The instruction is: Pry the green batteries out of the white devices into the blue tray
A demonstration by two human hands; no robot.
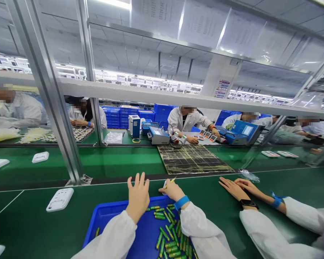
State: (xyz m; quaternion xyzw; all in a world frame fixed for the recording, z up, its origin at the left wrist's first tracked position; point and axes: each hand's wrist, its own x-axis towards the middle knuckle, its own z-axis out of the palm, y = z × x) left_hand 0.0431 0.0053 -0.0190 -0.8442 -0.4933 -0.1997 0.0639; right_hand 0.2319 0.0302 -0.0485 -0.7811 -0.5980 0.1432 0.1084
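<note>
My left hand (pixel 138 196) is raised over the back of a blue tray (pixel 104 210), fingers spread and nothing in them. Just beyond the tray's back rim, my right hand (pixel 174 190) is closed around a slim yellow stick-like tool (pixel 173 180). A small white item (pixel 165 184) shows by its fingertips; my fingers hide most of it. A blue band circles my right wrist. Many green batteries (pixel 166 233) with gold-coloured ends lie loose in the tray, mostly on its right side beneath my right forearm.
A co-worker's two hands (pixel 233 189) rest on the green bench to the right. White plastic casings (pixel 59 199) lie at the left. Beyond the bench edge, a dark, yellow-streaked board (pixel 194 160) lies on the green belt (pixel 121 160). A metal post (pixel 52 104) rises at the left.
</note>
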